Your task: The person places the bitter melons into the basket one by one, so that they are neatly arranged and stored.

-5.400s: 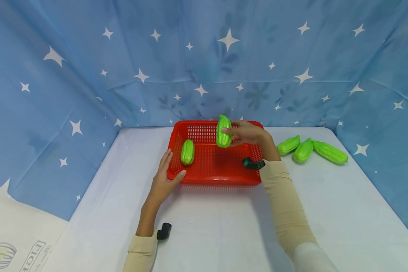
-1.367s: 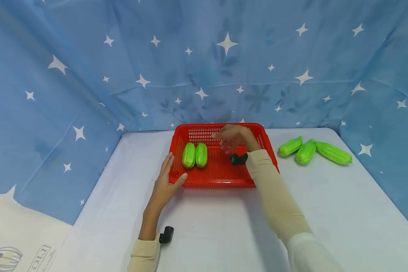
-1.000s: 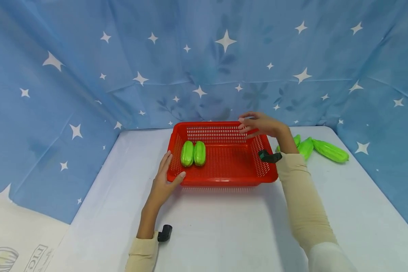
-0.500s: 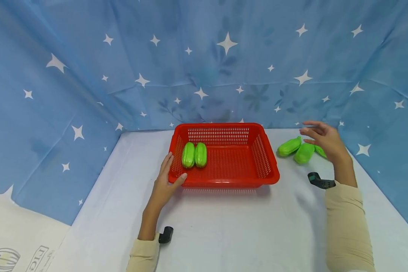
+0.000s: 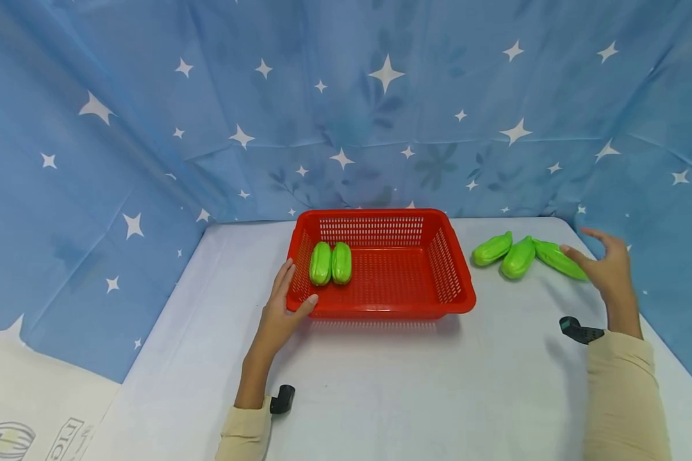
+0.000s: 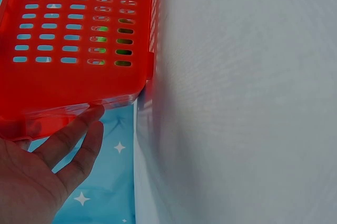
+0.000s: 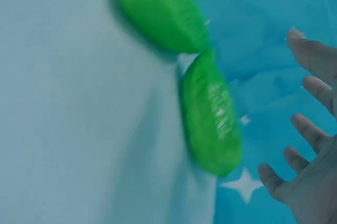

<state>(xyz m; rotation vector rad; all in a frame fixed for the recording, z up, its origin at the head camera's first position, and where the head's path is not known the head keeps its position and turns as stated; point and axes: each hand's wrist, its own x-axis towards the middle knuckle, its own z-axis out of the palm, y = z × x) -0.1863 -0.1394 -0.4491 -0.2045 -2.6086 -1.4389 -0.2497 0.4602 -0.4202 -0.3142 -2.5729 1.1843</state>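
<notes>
Two gourds (image 5: 321, 264) in basket (image 5: 392, 312), left end. Three gourds (image 5: 518, 258) on table (image 5: 392, 390), right of basket. Left hand (image 5: 277, 320): fingers straight, at basket corner. Right hand (image 5: 608, 267): fingers spread, near rightmost gourd (image 5: 552, 257).

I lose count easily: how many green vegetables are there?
5: two green vegetables side by side in the red basket, three more on the table to its right. None looks hidden.

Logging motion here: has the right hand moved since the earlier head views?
Yes: rightward; the right hand went from over the red basket to well right of it.
</notes>
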